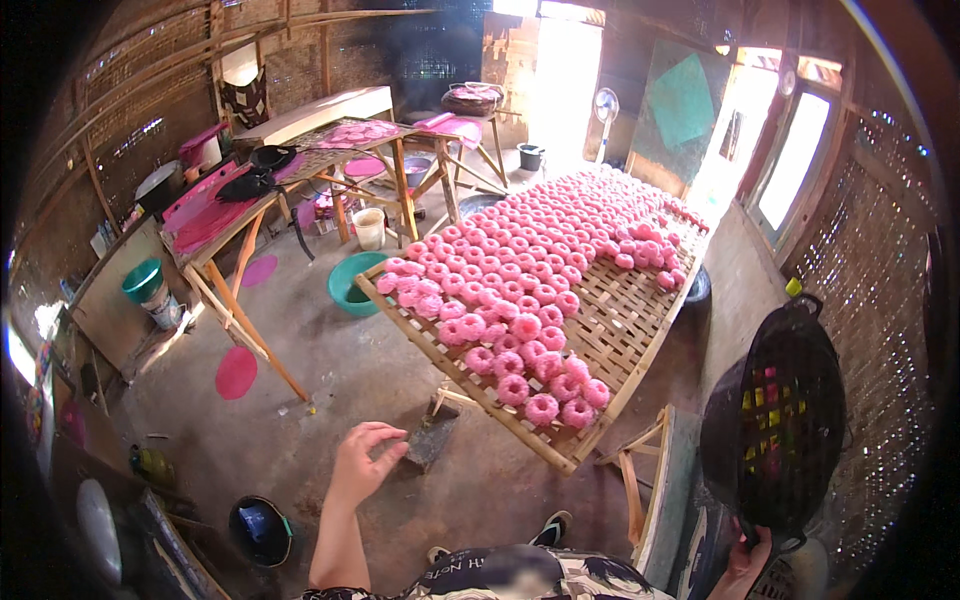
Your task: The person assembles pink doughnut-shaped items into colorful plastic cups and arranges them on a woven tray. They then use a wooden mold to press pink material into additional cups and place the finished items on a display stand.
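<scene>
One loose-fingered left hand (368, 462) aloft, right hand (747, 566) on basket (775, 425)

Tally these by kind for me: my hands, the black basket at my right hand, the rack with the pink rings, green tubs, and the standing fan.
Hands: 2 (left hand, right hand)
Black basket: 1
Rack: 1
Green tubs: 2 (floor tub, far-left tub)
Fan: 1
Total: 7
Pink rings left out: too many overlap to count.
</scene>
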Available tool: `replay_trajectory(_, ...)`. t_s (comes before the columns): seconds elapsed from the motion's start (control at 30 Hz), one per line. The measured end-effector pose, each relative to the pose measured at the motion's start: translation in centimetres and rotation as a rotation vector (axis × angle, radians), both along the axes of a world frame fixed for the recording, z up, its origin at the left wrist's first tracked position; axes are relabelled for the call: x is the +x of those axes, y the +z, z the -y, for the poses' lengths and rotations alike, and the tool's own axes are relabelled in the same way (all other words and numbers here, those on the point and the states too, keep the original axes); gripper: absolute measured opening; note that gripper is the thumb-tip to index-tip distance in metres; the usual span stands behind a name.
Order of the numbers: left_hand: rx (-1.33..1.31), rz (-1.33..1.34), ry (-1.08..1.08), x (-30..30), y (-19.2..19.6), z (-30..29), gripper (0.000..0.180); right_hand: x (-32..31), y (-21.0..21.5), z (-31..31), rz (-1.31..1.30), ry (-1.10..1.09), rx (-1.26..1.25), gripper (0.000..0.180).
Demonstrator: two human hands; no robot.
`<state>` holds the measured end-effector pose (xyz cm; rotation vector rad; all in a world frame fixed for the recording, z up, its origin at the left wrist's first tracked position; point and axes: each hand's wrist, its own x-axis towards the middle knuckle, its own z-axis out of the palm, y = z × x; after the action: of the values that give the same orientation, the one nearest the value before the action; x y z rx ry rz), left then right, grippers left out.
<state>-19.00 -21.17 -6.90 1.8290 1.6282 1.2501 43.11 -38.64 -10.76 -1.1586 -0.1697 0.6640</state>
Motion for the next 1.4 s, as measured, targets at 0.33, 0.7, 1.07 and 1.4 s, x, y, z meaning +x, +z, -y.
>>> replay_trajectory(0.33,-0.258,0.842,-0.628,-2.2,2.1,4.9,0.086,-21.3,11.2,-6.2,-0.07,0.454,0.364,0.042)
replay_trajectory(0.7,-0.187,1.361,0.34,-10.5,-1.2,13.0,0.033,-46.4,4.5,-19.0,0.031,1.219,0.046,0.052)
replay_trajectory(1.07,-0.062,1.186,0.934,-21.0,-11.1,17.1,0.029,-67.5,-4.7,-29.6,0.607,1.858,0.074,0.031)
replay_trajectory(1.4,-0.434,0.123,1.14,-27.1,-16.7,18.9,0.037,-86.4,-8.3,-35.4,0.947,1.739,0.587,0.069)
